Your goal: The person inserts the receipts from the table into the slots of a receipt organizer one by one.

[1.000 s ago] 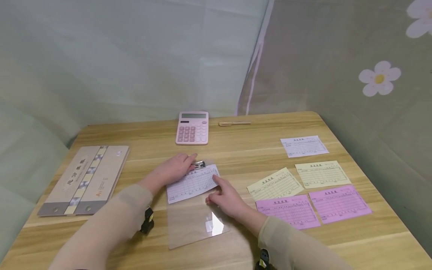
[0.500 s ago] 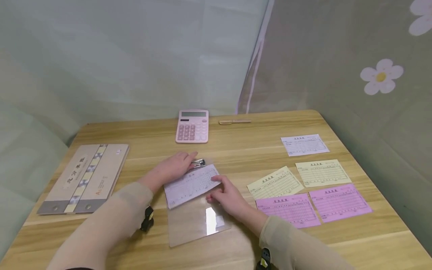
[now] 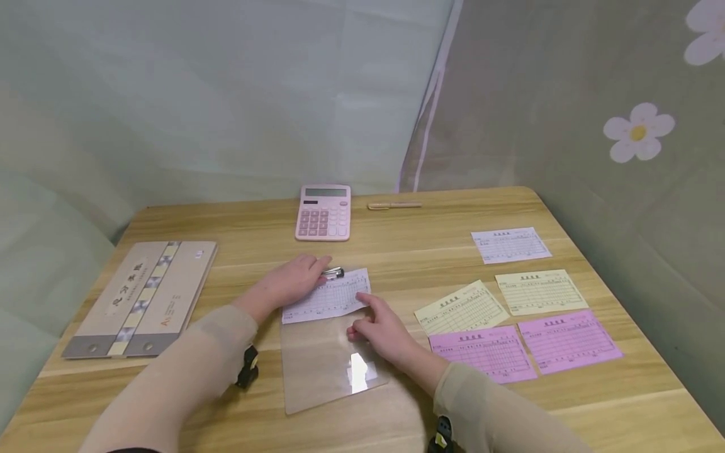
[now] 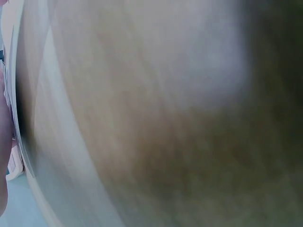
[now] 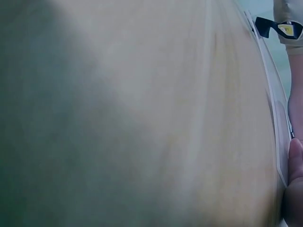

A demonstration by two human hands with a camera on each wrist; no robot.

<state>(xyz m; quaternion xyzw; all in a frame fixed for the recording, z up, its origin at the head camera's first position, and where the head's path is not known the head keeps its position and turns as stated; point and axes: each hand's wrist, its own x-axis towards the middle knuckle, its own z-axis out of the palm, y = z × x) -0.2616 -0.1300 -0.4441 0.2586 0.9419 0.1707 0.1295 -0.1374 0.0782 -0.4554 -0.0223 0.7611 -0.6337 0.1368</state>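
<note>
A clear clipboard lies on the table in the head view, its metal clip at the far end. My left hand grips at the clip, covering its left part; the fingertips are partly hidden. White printed slips lie at the top of the board, just below the clip, nearly square to it. My right hand holds their right edge, index finger on top and thumb lower down. Only slivers of the hands show in the wrist views, mostly blurred table.
Two yellow slips and two pink slips lie to the right, with another white slip beyond them. A pink calculator and a pen are at the back. On the left lies a ledger.
The white slips tilted and slid toward the near side, then turned straighter and moved up to the clip. Both hands have stayed almost in place.
</note>
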